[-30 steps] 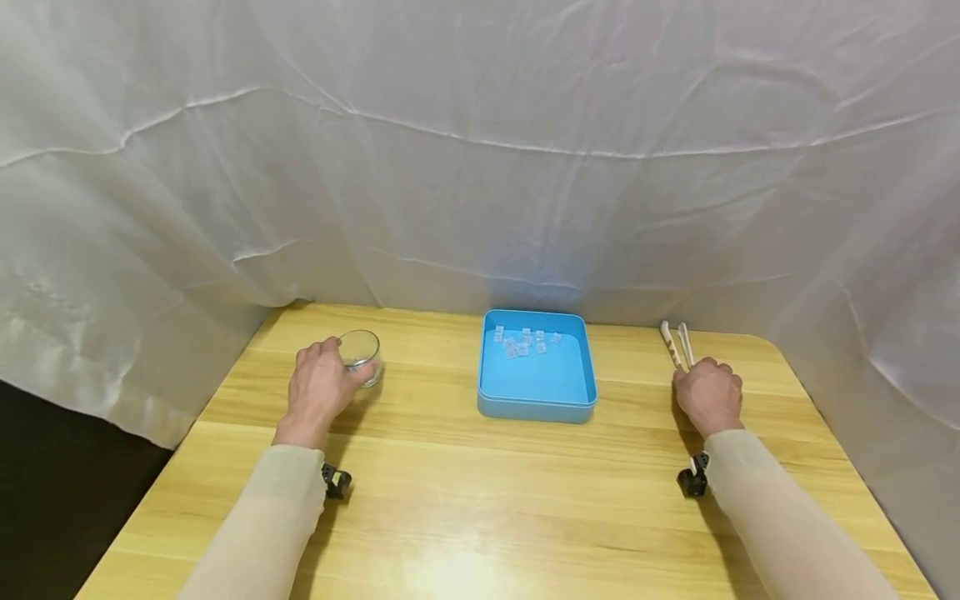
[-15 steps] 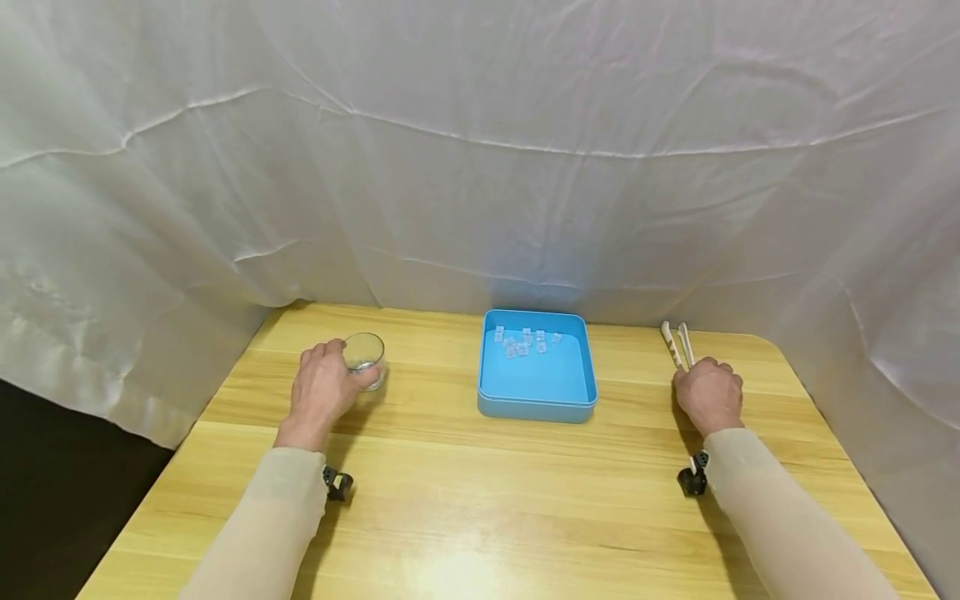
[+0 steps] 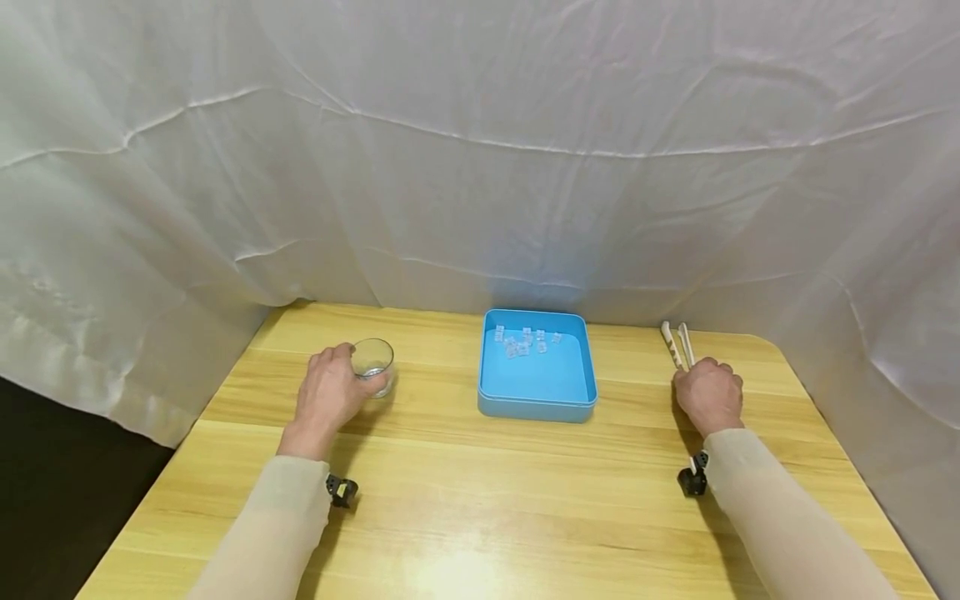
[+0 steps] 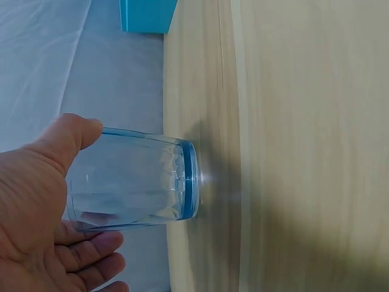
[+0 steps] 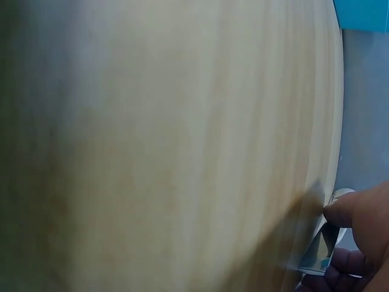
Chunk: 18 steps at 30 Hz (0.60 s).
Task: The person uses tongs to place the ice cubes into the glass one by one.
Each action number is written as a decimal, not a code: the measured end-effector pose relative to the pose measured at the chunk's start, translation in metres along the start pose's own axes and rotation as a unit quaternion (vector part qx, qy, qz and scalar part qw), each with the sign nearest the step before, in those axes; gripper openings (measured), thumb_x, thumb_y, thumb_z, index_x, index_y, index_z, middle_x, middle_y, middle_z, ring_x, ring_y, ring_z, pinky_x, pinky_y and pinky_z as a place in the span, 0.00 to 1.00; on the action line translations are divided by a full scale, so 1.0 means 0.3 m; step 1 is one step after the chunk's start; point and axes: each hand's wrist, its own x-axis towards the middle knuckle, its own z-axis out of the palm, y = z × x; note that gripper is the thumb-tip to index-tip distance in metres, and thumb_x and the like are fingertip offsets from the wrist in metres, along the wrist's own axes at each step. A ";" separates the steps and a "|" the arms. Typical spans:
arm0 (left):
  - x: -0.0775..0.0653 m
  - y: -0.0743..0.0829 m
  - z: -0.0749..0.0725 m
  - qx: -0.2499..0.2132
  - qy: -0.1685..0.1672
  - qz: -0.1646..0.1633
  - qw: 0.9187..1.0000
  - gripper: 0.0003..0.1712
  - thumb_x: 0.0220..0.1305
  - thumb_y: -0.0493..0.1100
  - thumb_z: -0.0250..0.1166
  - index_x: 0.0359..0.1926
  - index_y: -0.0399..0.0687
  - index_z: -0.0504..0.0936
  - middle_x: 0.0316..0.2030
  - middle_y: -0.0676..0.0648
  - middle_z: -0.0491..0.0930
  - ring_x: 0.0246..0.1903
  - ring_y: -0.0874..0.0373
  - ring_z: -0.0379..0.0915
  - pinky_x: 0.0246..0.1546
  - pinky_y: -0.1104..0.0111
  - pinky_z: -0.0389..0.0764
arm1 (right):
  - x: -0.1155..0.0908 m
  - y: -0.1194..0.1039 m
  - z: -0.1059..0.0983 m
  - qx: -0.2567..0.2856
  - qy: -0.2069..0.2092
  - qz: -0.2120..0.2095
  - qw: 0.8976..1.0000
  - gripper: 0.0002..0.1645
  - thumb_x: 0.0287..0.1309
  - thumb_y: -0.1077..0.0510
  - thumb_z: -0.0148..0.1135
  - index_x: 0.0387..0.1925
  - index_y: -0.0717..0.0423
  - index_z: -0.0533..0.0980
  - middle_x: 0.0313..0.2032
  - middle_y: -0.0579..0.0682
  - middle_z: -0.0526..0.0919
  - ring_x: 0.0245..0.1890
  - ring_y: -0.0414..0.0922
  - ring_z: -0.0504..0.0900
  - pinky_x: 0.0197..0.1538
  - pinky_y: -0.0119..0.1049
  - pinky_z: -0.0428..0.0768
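Note:
In the head view my left hand (image 3: 330,394) holds a clear drinking glass (image 3: 373,358) upright at the left of the table. The left wrist view shows the thumb on one side of the glass (image 4: 130,176) and fingers on the other. Its base is close to the tabletop; whether it touches, I cannot tell. At the right, my right hand (image 3: 708,395) pinches a pair of tongs (image 3: 686,343), whose two pale arms point away from me and stand slightly apart. In the right wrist view a shiny metal part of the tongs (image 5: 319,249) shows below the thumb; the hand covers the rest.
Between the hands stands a shallow blue tray (image 3: 536,412) with several small clear cubes (image 3: 517,346) lying toward its back. A grey-white curtain (image 3: 480,183) hangs behind the wooden table (image 3: 480,500) and along its sides. Dark floor (image 3: 67,492) shows at the left.
My left hand has shifted the glass a little to the right and toward me. The right hand, the tongs and the tray have stayed in place.

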 end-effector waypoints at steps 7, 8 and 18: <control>-0.020 0.012 0.009 -0.004 -0.002 0.015 1.000 0.53 0.64 0.65 0.71 0.72 0.26 0.67 0.64 0.26 0.73 0.66 0.31 0.66 0.66 0.38 0.72 | 0.000 -0.001 0.002 0.000 0.005 0.002 1.000 0.24 0.72 0.52 0.48 0.34 0.74 0.71 0.31 0.70 0.73 0.36 0.69 0.74 0.41 0.60 0.73; -0.025 0.015 0.010 -0.004 -0.002 0.016 1.000 0.53 0.64 0.64 0.71 0.71 0.27 0.67 0.64 0.26 0.74 0.66 0.31 0.66 0.65 0.38 0.73 | -0.001 -0.001 0.002 0.000 0.005 0.001 1.000 0.24 0.72 0.52 0.48 0.33 0.74 0.71 0.31 0.71 0.73 0.36 0.69 0.74 0.41 0.60 0.73; -0.072 0.048 0.027 -0.014 -0.001 0.027 1.000 0.51 0.63 0.63 0.73 0.70 0.28 0.69 0.61 0.29 0.77 0.63 0.33 0.69 0.60 0.40 0.76 | -0.004 0.001 0.001 -0.004 0.010 -0.003 1.000 0.23 0.70 0.53 0.48 0.32 0.73 0.71 0.29 0.70 0.73 0.34 0.69 0.75 0.39 0.60 0.73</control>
